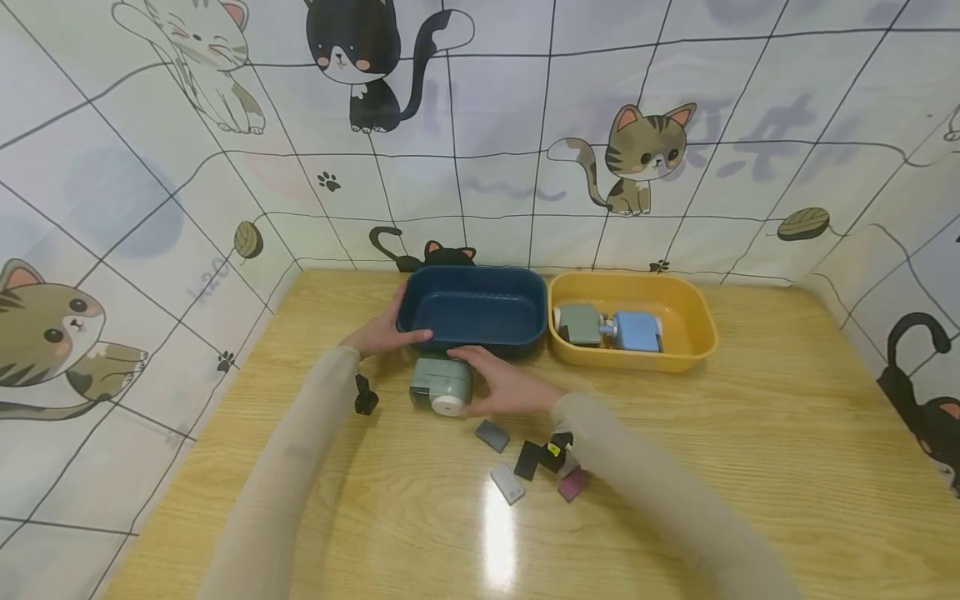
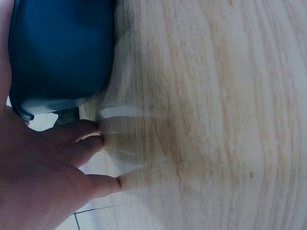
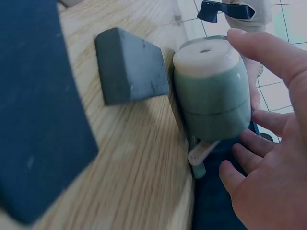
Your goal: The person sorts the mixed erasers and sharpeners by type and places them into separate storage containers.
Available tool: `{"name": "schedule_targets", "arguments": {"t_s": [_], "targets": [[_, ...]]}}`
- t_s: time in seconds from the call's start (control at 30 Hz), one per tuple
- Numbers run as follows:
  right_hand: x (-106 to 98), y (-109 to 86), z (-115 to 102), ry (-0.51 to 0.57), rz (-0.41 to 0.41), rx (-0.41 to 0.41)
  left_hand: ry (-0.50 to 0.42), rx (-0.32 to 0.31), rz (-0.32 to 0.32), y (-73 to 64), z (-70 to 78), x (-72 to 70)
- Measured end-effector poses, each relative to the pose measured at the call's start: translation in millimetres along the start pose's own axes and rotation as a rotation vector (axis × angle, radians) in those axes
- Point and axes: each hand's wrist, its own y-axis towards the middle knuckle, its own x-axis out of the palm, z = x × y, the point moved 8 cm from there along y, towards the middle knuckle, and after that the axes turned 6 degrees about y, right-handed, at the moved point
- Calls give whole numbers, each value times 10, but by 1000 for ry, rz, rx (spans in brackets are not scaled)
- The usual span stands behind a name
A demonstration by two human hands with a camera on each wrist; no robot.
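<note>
A sage-green pencil sharpener [image 1: 442,382] with a round white front stands on the table before the dark blue bin [image 1: 480,343]. My right hand [image 1: 512,385] holds it from the right, thumb at the front and fingers toward the back. In the right wrist view, the sharpener [image 3: 213,98] shows a hole in its white face and a crank beneath. At the blue bin's left end is my left hand [image 1: 384,333], thumb along the front corner. The left wrist view shows that hand's other fingers [image 2: 81,148] fairly straight and spread beside the bin [image 2: 62,52].
To the right, a yellow bin [image 1: 637,360] contains a green sharpener [image 1: 579,323] and a blue sharpener [image 1: 636,331]. Eraser-like blocks lie nearer me: grey [image 1: 492,436], black [image 1: 528,460], white [image 1: 507,483] and maroon [image 1: 573,484]. A cat-print sheet [image 1: 510,183] rises behind the bins.
</note>
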Motion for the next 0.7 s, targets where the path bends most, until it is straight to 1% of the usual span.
{"name": "schedule_targets", "arguments": {"t_s": [0.17,0.3,0.4,0.63,0.7], "targets": [[53,89,43,1,-2,55,1,15,4,8,0,-7],[101,137,91,7,-11,73,-13,33,7,14,1,-2],[119,157,112,14,-4,71,-21,38,10,20,-6,1],[111,170,119,30,29,57,3,-5,2,13,-24,4],[107,171,117,34,36,48,4,-6,2,4,-20,4]]}}
